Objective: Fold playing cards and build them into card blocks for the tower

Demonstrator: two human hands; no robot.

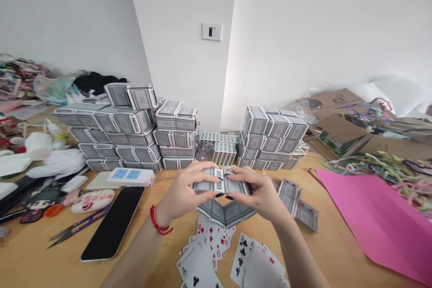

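Observation:
Both my hands meet above the middle of the wooden table (pixel 337 252). My left hand (pixel 185 193), with a red string at the wrist, and my right hand (pixel 258 193) pinch a folded block of playing cards (pixel 221 182) with grey patterned backs between them. Beneath them hangs a part-made card piece (pixel 226 213). Loose face-up cards (pixel 209 243) lie near the front edge, and more face-up cards (pixel 253 261) lie to their right. A small folded card piece (pixel 299 204) sits right of my right hand.
Stacks of finished card blocks (pixel 128 130) stand at the back left, more card blocks (pixel 273 137) at back right. A black phone (pixel 114 222), scissors (pixel 79 227) and a power strip (pixel 130 175) lie left. Pink paper (pixel 374 220) and cardboard boxes (pixel 340 130) are right.

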